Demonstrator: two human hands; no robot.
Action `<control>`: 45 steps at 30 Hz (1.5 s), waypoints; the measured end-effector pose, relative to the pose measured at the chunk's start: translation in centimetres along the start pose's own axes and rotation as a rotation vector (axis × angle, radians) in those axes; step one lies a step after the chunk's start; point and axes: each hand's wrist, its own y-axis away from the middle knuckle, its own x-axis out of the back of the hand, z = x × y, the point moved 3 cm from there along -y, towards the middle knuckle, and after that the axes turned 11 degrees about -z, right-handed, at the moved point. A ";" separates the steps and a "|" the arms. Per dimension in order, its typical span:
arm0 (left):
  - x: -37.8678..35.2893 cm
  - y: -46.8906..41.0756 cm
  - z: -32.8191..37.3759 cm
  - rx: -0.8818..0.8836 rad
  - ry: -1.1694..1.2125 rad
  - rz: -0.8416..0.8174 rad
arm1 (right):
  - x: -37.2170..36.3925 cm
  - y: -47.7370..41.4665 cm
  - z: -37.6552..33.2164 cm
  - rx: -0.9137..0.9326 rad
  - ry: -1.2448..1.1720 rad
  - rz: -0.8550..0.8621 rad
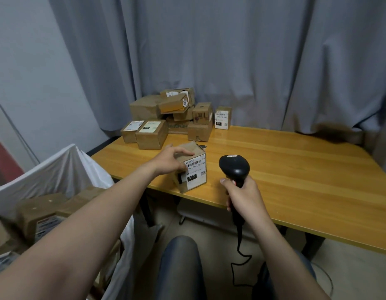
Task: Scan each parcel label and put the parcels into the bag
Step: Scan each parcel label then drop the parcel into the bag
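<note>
Left hand curls over one parcel at the table's near edge. Right hand fingers clamp one scanner. Perhaps ten parcels are piled behind. One bag stands left.

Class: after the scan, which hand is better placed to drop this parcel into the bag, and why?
Left. The left hand grips the parcel, and the bag stands on that side; the right hand holds the scanner.
</note>
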 end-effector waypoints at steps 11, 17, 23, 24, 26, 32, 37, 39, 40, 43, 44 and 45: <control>3.5 3.7 0.5 0.027 0.035 0.204 | -1.6 -1.7 -1.9 -0.022 0.015 -0.089; 8.1 11.0 -0.3 0.041 -0.081 0.411 | -6.3 -2.0 -4.7 0.035 0.060 -0.213; 11.3 20.1 -3.1 0.072 -0.276 0.609 | -10.7 -1.4 -6.3 0.085 0.106 -0.304; 11.7 21.3 -3.8 0.085 -0.329 0.615 | -11.5 -1.2 -6.4 0.092 0.120 -0.319; 12.4 23.2 -5.7 0.120 -0.397 0.620 | -12.9 -0.7 -6.2 0.097 0.149 -0.347; 12.0 24.7 -11.0 0.224 -0.518 0.590 | -15.4 -0.3 -5.2 0.068 0.152 -0.385; 10.2 23.7 -14.3 0.289 -0.625 0.547 | -15.1 -0.9 -4.9 0.068 0.164 -0.365; 10.8 23.3 -14.6 0.301 -0.551 0.581 | -14.9 -1.3 -4.8 0.068 0.167 -0.358; 11.1 23.1 -14.8 0.314 -0.511 0.589 | -14.8 -1.4 -4.8 0.068 0.167 -0.357; 11.5 22.2 -15.1 0.376 -0.496 0.580 | -14.9 -1.7 -4.7 0.061 0.161 -0.361; 11.4 21.9 -15.0 0.393 -0.500 0.555 | -14.9 -1.8 -4.7 0.058 0.154 -0.361; 11.1 21.4 -15.0 0.404 -0.491 0.516 | -15.0 -1.8 -4.6 0.054 0.147 -0.362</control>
